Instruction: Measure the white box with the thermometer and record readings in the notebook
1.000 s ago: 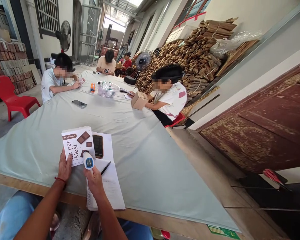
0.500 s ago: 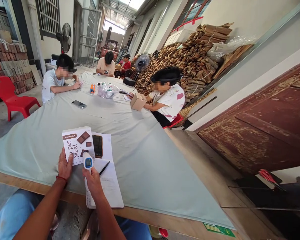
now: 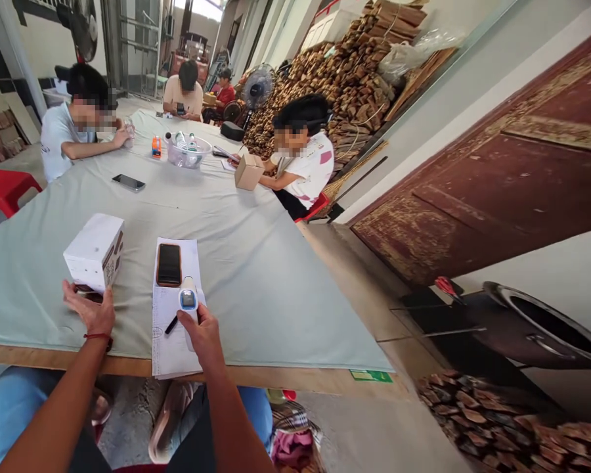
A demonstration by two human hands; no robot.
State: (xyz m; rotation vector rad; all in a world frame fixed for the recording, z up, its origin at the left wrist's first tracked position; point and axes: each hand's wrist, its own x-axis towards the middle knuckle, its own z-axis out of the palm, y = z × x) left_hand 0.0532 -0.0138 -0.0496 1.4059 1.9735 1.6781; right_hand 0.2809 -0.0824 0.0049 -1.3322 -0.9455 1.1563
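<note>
My left hand grips the near end of a white meal box, fingers under its lower edge and thumb at the right side. The box is tipped, with a plain white face up and printed brown shapes along its right side. My right hand is closed round the handle of a white infrared thermometer, its small screen facing me. Beneath the thermometer lies an open notebook with writing. A black pen rests on it, partly hidden by my right hand, and a phone in an orange case lies on its upper part.
The cloth-covered table stretches away from me. Farther along are another phone, an orange box, a plastic basin of bottles and a cardboard box. Several people sit around it. Firewood is stacked behind.
My left hand has moved the box left, away from the thermometer, and turned it so its printed front no longer faces me. The thermometer stays in my right hand, now over the notebook.
</note>
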